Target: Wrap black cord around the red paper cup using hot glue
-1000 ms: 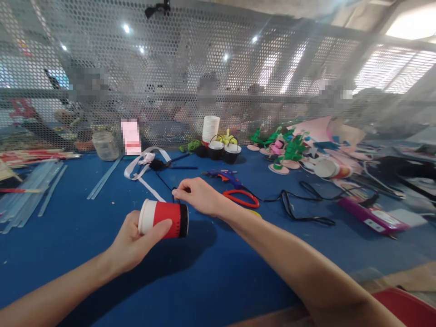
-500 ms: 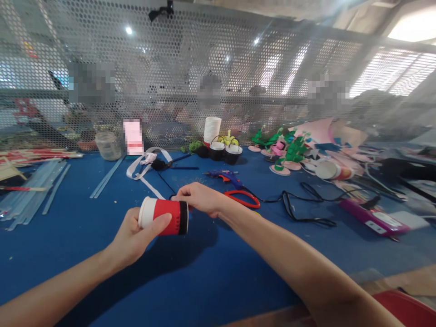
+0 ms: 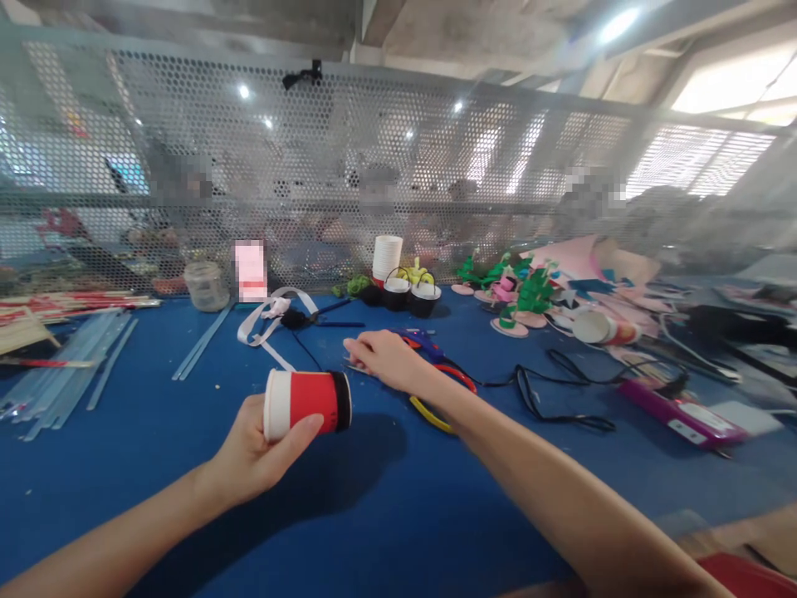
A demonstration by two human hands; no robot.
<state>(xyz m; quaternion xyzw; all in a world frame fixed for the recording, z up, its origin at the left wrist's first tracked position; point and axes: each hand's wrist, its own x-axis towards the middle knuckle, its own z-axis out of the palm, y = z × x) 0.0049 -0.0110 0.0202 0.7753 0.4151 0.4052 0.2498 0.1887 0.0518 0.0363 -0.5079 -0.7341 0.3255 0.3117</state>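
Note:
My left hand [image 3: 252, 448] is wrapped around a paper cup [image 3: 311, 400], tilted on its side above the table. The cup has a white end at the left, a red middle and a band of black yarn [image 3: 342, 401] around its right end. My right hand [image 3: 386, 357] is closed over scissors with a red and a yellow handle [image 3: 431, 415]. Grey blade tips show just past its fingertips, and the pivot is hidden beneath the hand. A black yarn ball [image 3: 294, 319] lies behind the cup, its strand running toward it.
Beyond the right hand lies a blue glue gun [image 3: 427, 342], its black cord [image 3: 529, 399] looping right to a purple power strip [image 3: 678, 415]. Small black-and-white buckets [image 3: 425, 301], stacked cups [image 3: 387, 257] and green paper plants [image 3: 536, 295] stand at the back. Glue sticks [image 3: 75, 365] lie left.
My right hand has left the black yarn band on the cup and moved right onto the scissors. My left hand still holds the cup. The view has tipped upward slightly.

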